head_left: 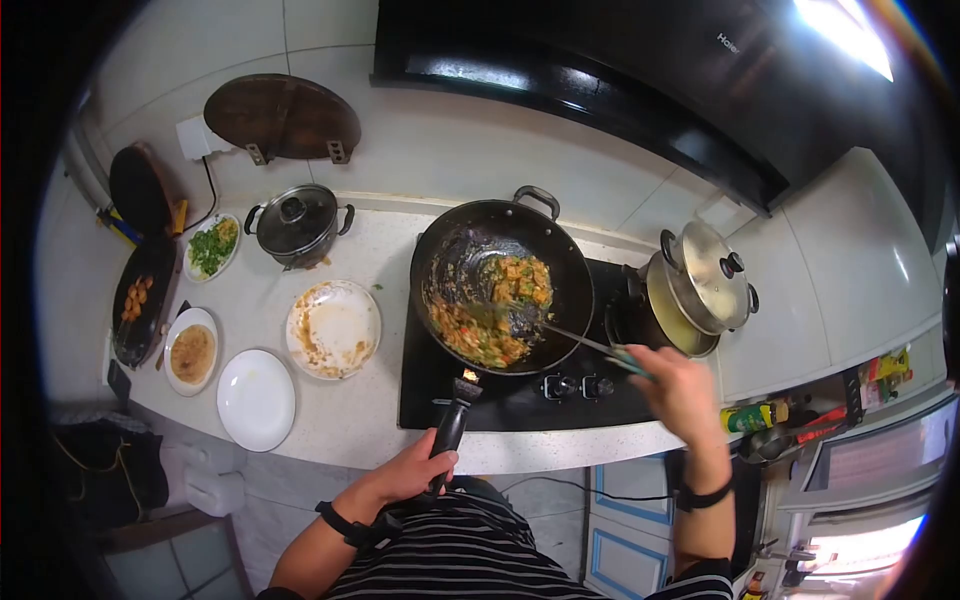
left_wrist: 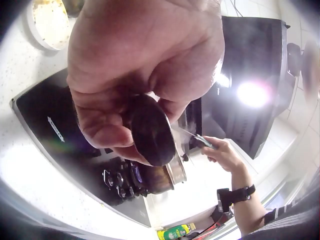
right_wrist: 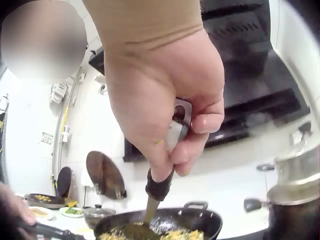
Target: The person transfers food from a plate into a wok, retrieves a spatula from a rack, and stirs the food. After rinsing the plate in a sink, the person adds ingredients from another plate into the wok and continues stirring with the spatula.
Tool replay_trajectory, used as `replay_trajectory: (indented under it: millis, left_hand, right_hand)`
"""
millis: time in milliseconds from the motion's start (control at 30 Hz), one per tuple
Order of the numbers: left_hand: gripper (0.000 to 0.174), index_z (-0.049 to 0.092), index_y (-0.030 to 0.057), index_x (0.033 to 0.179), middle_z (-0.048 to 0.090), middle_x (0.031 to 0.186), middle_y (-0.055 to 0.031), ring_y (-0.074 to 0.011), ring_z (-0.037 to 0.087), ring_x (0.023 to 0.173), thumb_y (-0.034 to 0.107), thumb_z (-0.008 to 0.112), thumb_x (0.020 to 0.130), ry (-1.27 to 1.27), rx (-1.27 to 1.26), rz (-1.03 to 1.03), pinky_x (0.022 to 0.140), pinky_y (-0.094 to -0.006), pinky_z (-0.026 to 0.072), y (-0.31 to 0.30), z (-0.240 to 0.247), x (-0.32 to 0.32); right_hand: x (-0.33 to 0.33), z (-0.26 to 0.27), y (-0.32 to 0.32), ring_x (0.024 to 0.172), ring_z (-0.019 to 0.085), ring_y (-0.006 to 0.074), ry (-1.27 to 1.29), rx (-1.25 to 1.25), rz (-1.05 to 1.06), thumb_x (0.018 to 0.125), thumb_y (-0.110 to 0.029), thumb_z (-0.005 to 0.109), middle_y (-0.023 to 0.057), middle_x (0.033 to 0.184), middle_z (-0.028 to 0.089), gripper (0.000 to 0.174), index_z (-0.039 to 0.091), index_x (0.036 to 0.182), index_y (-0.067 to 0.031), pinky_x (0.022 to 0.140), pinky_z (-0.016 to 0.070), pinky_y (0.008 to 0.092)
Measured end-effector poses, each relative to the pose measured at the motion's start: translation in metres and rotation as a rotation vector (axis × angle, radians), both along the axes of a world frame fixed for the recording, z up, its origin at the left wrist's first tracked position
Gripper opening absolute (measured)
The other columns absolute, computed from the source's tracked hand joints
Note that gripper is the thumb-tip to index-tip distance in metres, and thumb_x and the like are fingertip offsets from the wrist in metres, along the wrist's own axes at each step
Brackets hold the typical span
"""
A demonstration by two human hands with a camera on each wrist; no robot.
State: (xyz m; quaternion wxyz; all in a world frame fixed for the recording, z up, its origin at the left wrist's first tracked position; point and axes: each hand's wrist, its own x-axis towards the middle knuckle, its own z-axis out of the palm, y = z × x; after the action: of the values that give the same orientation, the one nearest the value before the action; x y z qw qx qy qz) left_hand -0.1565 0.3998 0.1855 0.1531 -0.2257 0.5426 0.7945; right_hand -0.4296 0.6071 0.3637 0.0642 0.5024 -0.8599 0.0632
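Note:
A black wok (head_left: 450, 225) sits on the dark stove, with a chopped, saucy mix of food (head_left: 520, 280) inside it. Below the wok, my left hand (head_left: 412, 470) grips its black handle (head_left: 453, 420); the left wrist view shows the fingers wrapped round the handle's rounded end (left_wrist: 152, 132). My right hand (head_left: 678, 392) holds a spatula (head_left: 585, 340) by its handle. The metal shaft slants down to the left, and the blade rests among the food in the wok. In the right wrist view, thumb and fingers (right_wrist: 187, 150) close round the spatula's grip.
Left of the stove (head_left: 425, 395) stand a sauce-smeared plate (head_left: 365, 325), a white plate (head_left: 256, 400), a plate of chopped greens (head_left: 190, 262), and a lidded pot (head_left: 297, 225). Right of the wok, a lidded steamer pot (head_left: 700, 290) stands close. The range hood (head_left: 560, 90) hangs overhead.

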Motion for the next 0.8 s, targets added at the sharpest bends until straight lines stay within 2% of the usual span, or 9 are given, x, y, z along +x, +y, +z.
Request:
replay_trajectory:
  millis: [100, 233, 300, 433, 567, 600, 733, 800]
  left_hand:
    - [0.026, 0.040, 0.0076, 0.117, 0.058, 0.085, -0.0035, -0.0095, 0.056, 0.063, 0.024, 0.051, 0.100, 0.014, 0.004, 0.001, 0.054, -0.0212, 0.0430, -0.001, -0.001, 0.000]
    - [0.030, 0.041, 0.0079, 0.115, 0.057, 0.085, -0.0007, -0.0090, 0.057, 0.066, 0.031, 0.052, 0.100, 0.009, -0.050, -0.031, 0.057, -0.0230, 0.0441, -0.001, -0.004, 0.001]
    - [0.030, 0.041, 0.0080, 0.115, 0.057, 0.085, -0.0007, -0.0090, 0.058, 0.066, 0.031, 0.052, 0.100, 0.004, -0.041, -0.026, 0.056, -0.0228, 0.0438, -0.002, 0.003, 0.000]
    - [0.030, 0.041, 0.0081, 0.116, 0.057, 0.084, -0.0007, -0.0088, 0.057, 0.065, 0.031, 0.052, 0.100, -0.005, -0.031, -0.023, 0.055, -0.0223, 0.0434, -0.001, 0.004, 0.001]
    - [0.029, 0.041, 0.0082, 0.116, 0.056, 0.084, -0.0007, -0.0089, 0.057, 0.065, 0.030, 0.052, 0.100, -0.009, -0.023, -0.013, 0.055, -0.0220, 0.0431, -0.002, 0.006, -0.001]
    - [0.029, 0.041, 0.0082, 0.116, 0.056, 0.084, -0.0008, -0.0090, 0.056, 0.065, 0.029, 0.052, 0.100, -0.002, -0.021, -0.008, 0.055, -0.0221, 0.0431, -0.001, 0.007, -0.001]
    - [0.031, 0.038, 0.0061, 0.119, 0.059, 0.084, -0.0035, -0.0095, 0.058, 0.061, 0.026, 0.052, 0.100, 0.011, 0.000, 0.016, 0.053, -0.0212, 0.0435, 0.000, 0.001, 0.001]
    - [0.030, 0.038, 0.0061, 0.119, 0.059, 0.084, -0.0037, -0.0095, 0.058, 0.061, 0.025, 0.052, 0.100, 0.009, -0.008, 0.006, 0.053, -0.0213, 0.0437, 0.000, 0.003, 0.000]
  right_hand:
    - [0.004, 0.053, 0.026, 0.064, 0.062, 0.0294, 0.074, 0.060, -0.059, 0.071, -0.010, 0.077, 0.0065, 0.077, 0.062, 0.038, 0.070, 0.108, -0.0170, 0.058, 0.0494, 0.0387]
    - [0.018, 0.072, 0.034, 0.062, 0.061, 0.0287, 0.100, 0.180, -0.040, 0.072, -0.012, 0.075, 0.0057, 0.075, 0.060, 0.037, 0.070, 0.109, -0.0192, 0.057, 0.0491, 0.0388]
    - [0.026, 0.057, 0.021, 0.061, 0.061, 0.0288, 0.082, 0.207, -0.007, 0.074, -0.013, 0.074, 0.0056, 0.074, 0.058, 0.036, 0.070, 0.109, -0.0202, 0.055, 0.0490, 0.0390]
    - [0.017, -0.003, -0.015, 0.062, 0.063, 0.0314, 0.141, 0.039, -0.051, 0.078, -0.012, 0.070, 0.0075, 0.075, 0.058, 0.032, 0.067, 0.110, -0.0200, 0.052, 0.0499, 0.0402]
    - [0.009, -0.016, -0.017, 0.068, 0.064, 0.0329, 0.015, -0.150, -0.158, 0.080, -0.015, 0.071, 0.0087, 0.077, 0.063, 0.032, 0.065, 0.111, -0.0184, 0.058, 0.0508, 0.0431]
    - [0.008, -0.016, -0.018, 0.070, 0.065, 0.0336, -0.005, -0.131, -0.165, 0.081, -0.017, 0.071, 0.0099, 0.079, 0.065, 0.033, 0.064, 0.112, -0.0177, 0.060, 0.0507, 0.0448]
    - [-0.009, -0.050, -0.030, 0.072, 0.065, 0.0364, 0.043, -0.206, -0.267, 0.083, -0.021, 0.070, 0.0128, 0.080, 0.065, 0.030, 0.064, 0.112, -0.0169, 0.062, 0.0507, 0.0470]
    - [-0.008, -0.069, -0.048, 0.076, 0.064, 0.0395, -0.145, -0.188, -0.312, 0.085, -0.022, 0.069, 0.0145, 0.083, 0.065, 0.031, 0.062, 0.115, -0.0181, 0.065, 0.0505, 0.0492]
